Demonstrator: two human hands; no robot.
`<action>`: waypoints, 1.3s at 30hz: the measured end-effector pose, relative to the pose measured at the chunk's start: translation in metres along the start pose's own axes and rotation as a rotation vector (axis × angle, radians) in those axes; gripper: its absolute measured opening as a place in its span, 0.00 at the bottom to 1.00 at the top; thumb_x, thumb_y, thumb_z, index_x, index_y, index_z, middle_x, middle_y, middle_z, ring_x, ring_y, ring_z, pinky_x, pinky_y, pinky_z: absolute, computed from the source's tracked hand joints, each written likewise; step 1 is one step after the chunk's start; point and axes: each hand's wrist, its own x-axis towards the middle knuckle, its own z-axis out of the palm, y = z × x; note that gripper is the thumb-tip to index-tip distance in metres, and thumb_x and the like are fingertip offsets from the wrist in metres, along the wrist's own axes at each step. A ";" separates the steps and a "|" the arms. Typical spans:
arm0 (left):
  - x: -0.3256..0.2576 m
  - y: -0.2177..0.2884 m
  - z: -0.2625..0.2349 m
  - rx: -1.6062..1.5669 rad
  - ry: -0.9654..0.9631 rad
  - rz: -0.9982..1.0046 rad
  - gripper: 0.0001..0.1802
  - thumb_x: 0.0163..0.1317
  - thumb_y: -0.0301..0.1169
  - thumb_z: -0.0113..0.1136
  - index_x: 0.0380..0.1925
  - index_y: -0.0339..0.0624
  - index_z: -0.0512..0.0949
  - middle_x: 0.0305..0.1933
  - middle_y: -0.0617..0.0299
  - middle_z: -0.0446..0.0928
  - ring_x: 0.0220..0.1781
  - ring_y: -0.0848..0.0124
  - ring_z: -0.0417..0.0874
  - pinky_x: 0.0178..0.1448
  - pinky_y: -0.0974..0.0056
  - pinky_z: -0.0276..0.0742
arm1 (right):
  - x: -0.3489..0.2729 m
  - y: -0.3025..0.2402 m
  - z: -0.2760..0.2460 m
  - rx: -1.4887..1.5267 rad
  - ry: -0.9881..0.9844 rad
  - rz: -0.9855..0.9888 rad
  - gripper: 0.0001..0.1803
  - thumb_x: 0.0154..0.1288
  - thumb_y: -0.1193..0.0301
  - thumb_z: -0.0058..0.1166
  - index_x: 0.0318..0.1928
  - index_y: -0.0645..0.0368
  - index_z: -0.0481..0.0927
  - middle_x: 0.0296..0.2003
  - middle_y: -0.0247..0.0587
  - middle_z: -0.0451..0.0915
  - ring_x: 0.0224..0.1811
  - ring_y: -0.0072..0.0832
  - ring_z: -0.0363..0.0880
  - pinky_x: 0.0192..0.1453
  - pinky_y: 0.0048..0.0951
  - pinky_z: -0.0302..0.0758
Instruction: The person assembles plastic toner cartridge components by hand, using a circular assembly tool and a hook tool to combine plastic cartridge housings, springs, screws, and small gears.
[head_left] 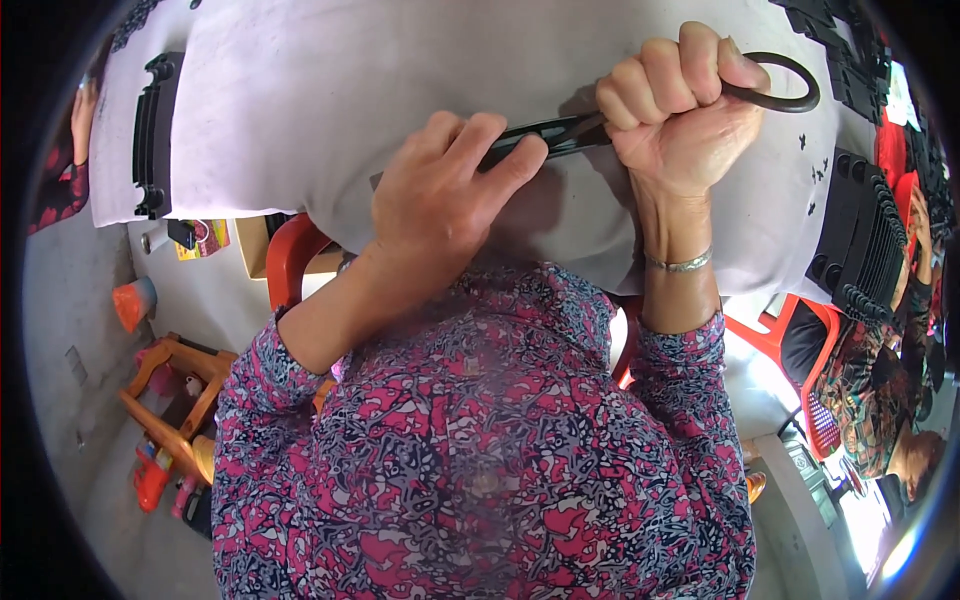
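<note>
My right hand (680, 110) is closed in a fist around a pair of scissors, whose dark ring handle (812, 90) sticks out past the thumb. Only one ring shows; the rest of the grip is hidden in the fist. To the left of the fist, a dark blade-like length meets a narrow black plastic piece (545, 132). My left hand (440, 185) pinches that piece between thumb and forefinger, and covers much of it. Both hands are above the pale cloth-covered table (330, 100). Whether the blades are apart cannot be made out.
Black ribbed plastic parts (153, 135) lie at the table's left edge, and a stack of similar parts (860, 240) is at the right. Small black bits (815, 172) lie near that stack. Other people sit at both sides; a red chair (290, 262) stands by the table.
</note>
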 end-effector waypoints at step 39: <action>0.006 0.007 -0.001 -0.143 0.092 -0.122 0.35 0.44 0.19 0.67 0.58 0.37 0.71 0.36 0.56 0.73 0.39 0.58 0.78 0.40 0.55 0.74 | -0.045 0.041 0.082 -1.986 0.411 0.175 0.15 0.62 0.77 0.47 0.50 0.62 0.72 0.35 0.57 0.83 0.35 0.56 0.82 0.41 0.47 0.78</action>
